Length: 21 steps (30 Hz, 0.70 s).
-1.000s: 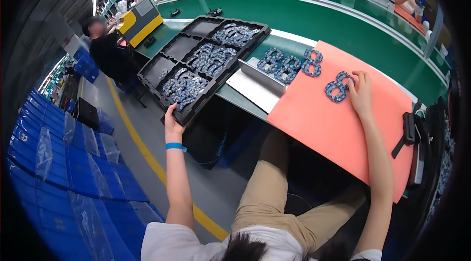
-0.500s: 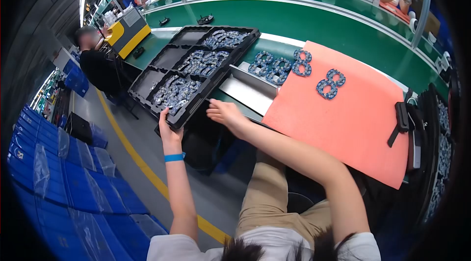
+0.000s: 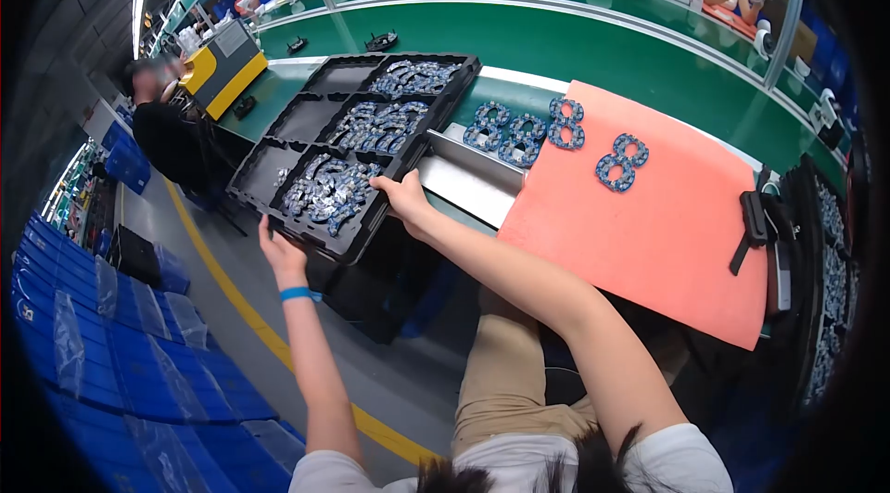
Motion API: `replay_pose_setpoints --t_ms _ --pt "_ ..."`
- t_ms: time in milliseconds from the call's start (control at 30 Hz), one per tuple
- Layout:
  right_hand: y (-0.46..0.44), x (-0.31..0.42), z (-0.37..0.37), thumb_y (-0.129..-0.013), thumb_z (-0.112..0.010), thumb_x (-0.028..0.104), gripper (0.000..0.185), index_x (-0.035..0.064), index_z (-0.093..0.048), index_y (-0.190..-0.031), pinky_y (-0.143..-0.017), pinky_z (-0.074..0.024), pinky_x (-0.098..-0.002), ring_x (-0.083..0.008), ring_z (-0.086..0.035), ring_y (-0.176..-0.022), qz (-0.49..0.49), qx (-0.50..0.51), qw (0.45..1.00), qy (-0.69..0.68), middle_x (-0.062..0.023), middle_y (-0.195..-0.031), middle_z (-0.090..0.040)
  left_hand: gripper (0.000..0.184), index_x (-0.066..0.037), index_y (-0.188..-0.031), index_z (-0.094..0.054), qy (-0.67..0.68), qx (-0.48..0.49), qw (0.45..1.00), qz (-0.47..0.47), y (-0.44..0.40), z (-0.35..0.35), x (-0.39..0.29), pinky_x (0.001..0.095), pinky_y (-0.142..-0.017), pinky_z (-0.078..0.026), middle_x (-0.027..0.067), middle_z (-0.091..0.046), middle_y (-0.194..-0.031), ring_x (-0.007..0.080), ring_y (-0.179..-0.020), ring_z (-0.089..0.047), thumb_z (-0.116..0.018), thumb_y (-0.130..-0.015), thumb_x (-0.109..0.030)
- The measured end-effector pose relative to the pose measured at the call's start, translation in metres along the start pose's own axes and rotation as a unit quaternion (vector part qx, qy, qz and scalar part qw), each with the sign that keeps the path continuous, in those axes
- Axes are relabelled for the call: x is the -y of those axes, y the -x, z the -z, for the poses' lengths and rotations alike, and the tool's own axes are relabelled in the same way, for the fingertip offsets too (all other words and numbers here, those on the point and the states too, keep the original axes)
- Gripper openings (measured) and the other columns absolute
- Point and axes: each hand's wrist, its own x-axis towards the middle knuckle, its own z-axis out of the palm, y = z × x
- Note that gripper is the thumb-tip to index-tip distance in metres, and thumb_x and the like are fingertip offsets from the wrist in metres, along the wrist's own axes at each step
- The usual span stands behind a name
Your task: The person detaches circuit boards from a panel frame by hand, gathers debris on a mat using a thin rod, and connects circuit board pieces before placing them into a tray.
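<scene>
A black compartment tray (image 3: 298, 115) slants over the left end of the bench. Curved blue circuit boards (image 3: 329, 189) fill its right-hand compartments; the left-hand ones are mostly bare. My left hand (image 3: 286, 256) grips the tray's near edge, thumb up against the rim and the other fingers partly hidden. At the near right side, my right hand (image 3: 405, 200) holds the rim, its fingers partly under the tray. Right of the tray, figure-eight circuit boards (image 3: 523, 140) lie on the bench, with another figure-eight board (image 3: 621, 163) on the orange mat (image 3: 640, 261).
Beyond the bench runs a green conveyor (image 3: 519, 38) with black parts on it. A metal channel (image 3: 468, 182) sits beside the tray. Blue bins (image 3: 93, 345) line the floor at left. A co-worker in black (image 3: 171, 140) sits near a yellow-grey machine (image 3: 222, 66).
My left hand has shifted left along the tray's near edge. My right hand, earlier just off the tray, now grips its right side. The tray's near end has swung slightly left.
</scene>
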Motion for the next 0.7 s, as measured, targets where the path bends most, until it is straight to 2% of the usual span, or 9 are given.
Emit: replay_pose_setpoints --t_ms 33,67,133,200,400,533,600,633,700 --pt "0.006 0.008 0.001 -0.078 -0.068 0.01 0.053 0.0043 -0.029 -0.113 -0.074 -0.0545 -0.0377 -0.0205 -0.058 -0.095 -0.023 0.015 1.0 -0.008 -0.0113 -0.104 -0.051 0.034 -0.002 -0.113 -0.057 0.007 -0.005 1.0 0.01 -0.011 0.004 -0.007 0.0404 -0.093 -0.047 0.0112 -0.062 -0.115 0.0269 -0.104 -0.06 -0.053 -0.088 -0.024" --pt "0.006 0.009 0.004 -0.078 -0.068 0.01 0.053 0.0043 -0.029 -0.113 -0.074 -0.0545 -0.0377 -0.0205 -0.058 -0.095 -0.023 0.013 1.0 -0.007 -0.0113 -0.104 -0.051 0.034 -0.002 -0.113 -0.057 0.008 -0.005 1.0 0.011 -0.02 0.009 -0.011 0.0404 -0.093 -0.047 0.0112 -0.062 -0.115 0.0269 -0.104 -0.06 -0.053 -0.088 -0.024" --pt "0.006 0.01 0.008 -0.078 -0.068 0.009 0.054 0.0074 -0.028 -0.114 -0.073 -0.0554 -0.0395 -0.0207 -0.058 -0.095 -0.037 0.034 0.999 -0.006 -0.011 -0.108 -0.049 0.032 0.0 -0.108 -0.059 -0.101 -0.003 0.994 0.028 -0.032 0.011 -0.016 0.0406 -0.089 -0.049 0.0121 -0.064 -0.109 0.0281 -0.099 -0.061 -0.056 -0.085 -0.023" --pt "0.009 0.007 0.009 -0.079 -0.067 0.009 0.055 0.008 -0.027 -0.116 -0.073 -0.0553 -0.0392 -0.0207 -0.058 -0.095 -0.043 0.042 0.998 -0.007 -0.0107 -0.11 -0.048 0.032 0.001 -0.105 -0.059 -0.108 -0.019 0.993 0.046 -0.032 0.011 -0.019 0.0412 -0.087 -0.05 0.0131 -0.064 -0.107 0.0289 -0.095 -0.063 -0.058 -0.082 -0.02" --pt "0.019 0.016 -0.001 -0.08 -0.067 0.008 0.06 0.0097 -0.025 -0.122 -0.071 -0.0544 -0.0379 -0.0194 -0.059 -0.094 -0.014 0.106 0.994 -0.016 -0.0096 -0.109 -0.05 0.03 0.001 -0.101 -0.061 -0.104 -0.023 0.994 -0.013 -0.006 0.002 -0.038 0.041 -0.087 -0.051 0.0134 -0.065 -0.104 0.0285 -0.094 -0.063 -0.058 -0.079 -0.019" --pt "0.014 0.039 -0.004 -0.079 -0.067 0.009 0.058 0.0125 -0.027 -0.121 -0.071 -0.054 -0.0377 -0.0191 -0.059 -0.09 0.01 0.148 0.988 -0.032 -0.0074 -0.105 -0.051 0.033 0.002 -0.101 -0.062 -0.097 -0.022 0.991 -0.085 0.027 -0.047 -0.047 0.0388 -0.087 -0.05 0.0132 -0.065 -0.104 0.028 -0.094 -0.063 -0.055 -0.08 -0.023" --pt "0.016 0.045 -0.001 -0.082 -0.065 0.005 0.046 0.0103 -0.04 -0.12 -0.08 -0.0526 -0.0381 -0.0174 -0.057 -0.097 -0.008 0.168 0.982 -0.088 -0.0052 -0.108 -0.054 0.034 0.001 -0.102 -0.062 -0.093 -0.049 0.985 -0.138 0.042 -0.062 -0.051 0.0384 -0.087 -0.05 0.0129 -0.065 -0.104 0.0272 -0.095 -0.063 -0.055 -0.081 -0.025" --pt "0.028 0.054 0.001 -0.082 -0.064 0.005 0.043 0.0102 -0.045 -0.121 -0.084 -0.0507 -0.0373 -0.0174 -0.057 -0.099 -0.027 0.175 0.98 -0.093 -0.0038 -0.108 -0.056 0.032 0.0 -0.099 -0.063 -0.085 -0.014 0.983 -0.161 0.051 -0.066 -0.05 0.0376 -0.085 -0.05 0.0123 -0.065 -0.103 0.026 -0.094 -0.063 -0.056 -0.08 -0.025" --pt "0.043 0.067 0.011 -0.083 -0.063 0.006 0.042 0.0097 -0.046 -0.121 -0.087 -0.0496 -0.0366 -0.0175 -0.058 -0.1 -0.038 0.21 0.972 -0.094 -0.0039 -0.11 -0.057 0.028 -0.002 -0.093 -0.062 -0.097 -0.037 0.979 -0.177 0.065 -0.065 -0.054 0.0353 -0.08 -0.05 0.0095 -0.065 -0.094 0.0236 -0.087 -0.063 -0.058 -0.078 -0.025"
